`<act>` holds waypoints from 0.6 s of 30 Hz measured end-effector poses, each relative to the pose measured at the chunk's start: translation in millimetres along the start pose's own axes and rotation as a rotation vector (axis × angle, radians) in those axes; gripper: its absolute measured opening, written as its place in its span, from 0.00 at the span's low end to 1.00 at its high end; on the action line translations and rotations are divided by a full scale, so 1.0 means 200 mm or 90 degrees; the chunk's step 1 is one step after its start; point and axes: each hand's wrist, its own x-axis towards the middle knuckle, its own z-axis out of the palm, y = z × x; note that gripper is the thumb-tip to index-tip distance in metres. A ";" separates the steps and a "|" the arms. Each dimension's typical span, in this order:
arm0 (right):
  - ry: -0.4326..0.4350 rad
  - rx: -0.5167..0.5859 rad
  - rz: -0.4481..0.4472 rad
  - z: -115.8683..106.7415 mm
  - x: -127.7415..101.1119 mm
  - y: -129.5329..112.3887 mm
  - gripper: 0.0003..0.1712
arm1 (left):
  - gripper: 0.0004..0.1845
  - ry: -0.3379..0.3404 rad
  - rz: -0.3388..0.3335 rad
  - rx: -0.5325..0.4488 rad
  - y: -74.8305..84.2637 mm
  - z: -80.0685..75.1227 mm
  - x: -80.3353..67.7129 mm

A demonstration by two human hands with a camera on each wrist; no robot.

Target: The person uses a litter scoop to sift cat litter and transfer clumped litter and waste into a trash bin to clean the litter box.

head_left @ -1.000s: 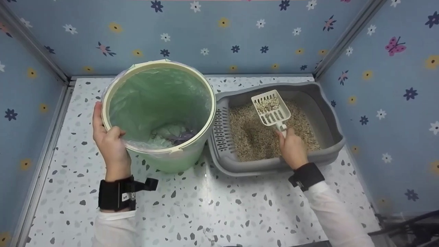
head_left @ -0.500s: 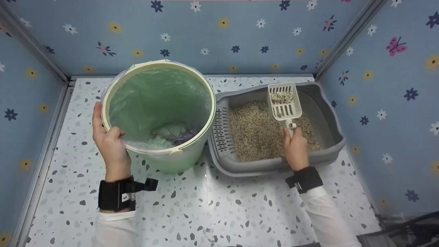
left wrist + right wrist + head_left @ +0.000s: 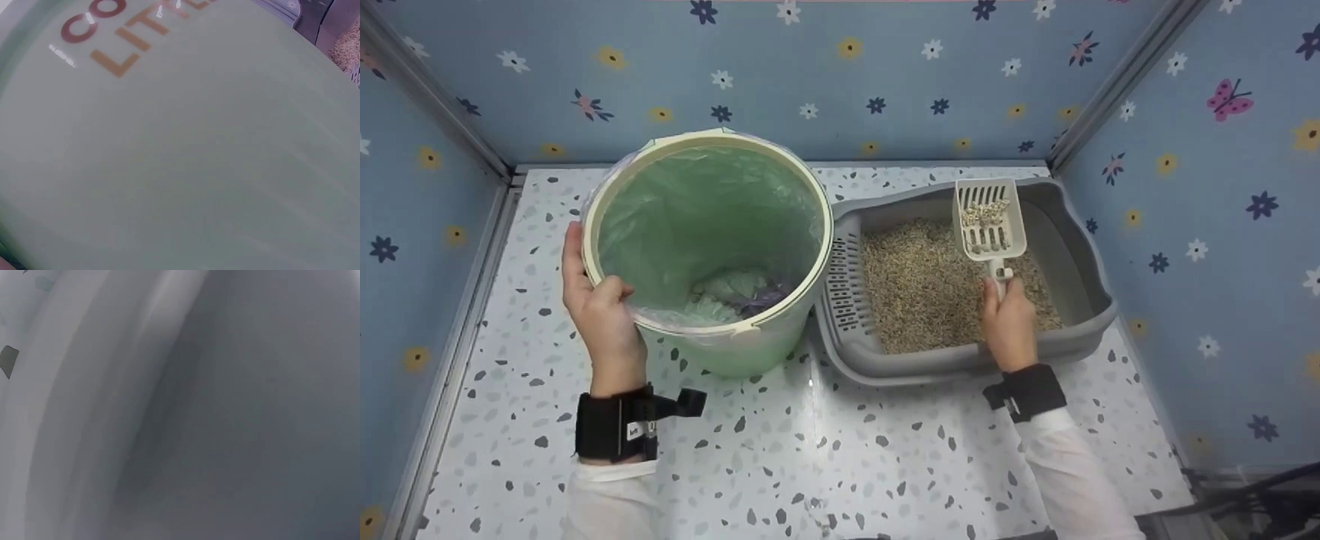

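Observation:
In the head view my right hand (image 3: 1011,326) grips the handle of a white slotted litter scoop (image 3: 990,225). Clumps of litter (image 3: 984,214) lie in the scoop, which is over the grey litter box (image 3: 922,365). Inside the box is a bed of tan litter granules (image 3: 915,292). My left hand (image 3: 604,322) holds the left side of a green trash bin (image 3: 750,356), thumb at the cream rim and fingers along the outside. A clear bag lines the bin, with crumpled plastic (image 3: 742,296) at the bottom. The left wrist view shows the bin's lettered wall (image 3: 169,140).
The bin stands close against the litter box's left end, where a perforated step (image 3: 846,285) lies. Both are on a white speckled surface (image 3: 840,450). Blue flowered walls (image 3: 840,82) enclose the back and sides. Dark cables (image 3: 1260,495) show at the lower right.
The scoop has moved right and slightly back over the litter box, and its head has turned more upright in view. Clumps have shifted in it. My left hand and the bin have stayed put.

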 end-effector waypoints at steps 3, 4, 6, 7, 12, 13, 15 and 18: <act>-0.021 -0.003 -0.001 -0.01 0.01 0.00 0.25 | 0.47 -0.002 0.003 0.011 0.00 0.00 0.00; -0.029 -0.010 -0.004 -0.02 0.02 0.00 0.25 | 0.48 -0.001 0.004 0.012 0.00 0.00 0.00; -0.046 -0.036 -0.012 -0.03 0.03 0.01 0.24 | 0.48 0.000 0.007 0.015 0.00 0.00 0.00; -0.050 -0.059 -0.018 -0.04 0.04 0.01 0.25 | 0.48 0.000 0.007 0.014 0.00 0.00 0.00; -0.033 -0.166 -0.087 -0.08 0.04 0.02 0.24 | 0.48 -0.005 0.012 0.013 0.00 0.00 0.00; -0.022 -0.182 -0.102 -0.09 0.04 0.02 0.24 | 0.48 -0.007 0.015 0.011 -0.01 0.00 0.01; -0.002 -0.203 -0.130 -0.11 0.03 0.02 0.23 | 0.48 -0.011 0.022 0.013 -0.01 0.00 0.00; 0.024 -0.226 -0.156 -0.13 0.02 0.01 0.22 | 0.48 -0.010 0.026 0.006 -0.01 0.00 0.00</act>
